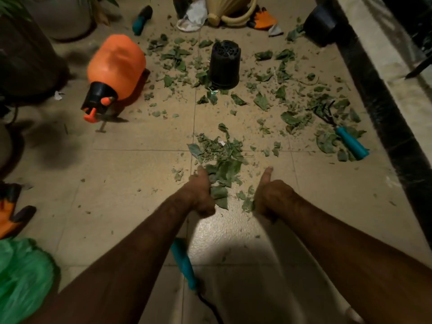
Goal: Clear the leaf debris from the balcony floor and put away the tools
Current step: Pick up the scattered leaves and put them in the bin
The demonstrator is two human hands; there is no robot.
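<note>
Both hands down on the tile floor (pixel 140 183), thumbs pointing forward. My left hand (pixel 202 192) sits against the near edge of a leaf pile (pixel 222 164). My right hand (pixel 272 197) is just across from it, with leaf scraps at its inner edge. Fingers are tucked under on both, and I can't tell whether they grip leaves or only curl. More leaf debris (pixel 292 106) is scattered farther out, around an upturned black pot (pixel 224 64). Hand rake (pixel 348 141), teal handle, lies in the debris to the right. Orange sprayer (pixel 117 66) on its side, left. Another teal-handled tool (pixel 183 265) lies on the floor under my left forearm. Green bag (pixel 23 277) at near left.
</note>
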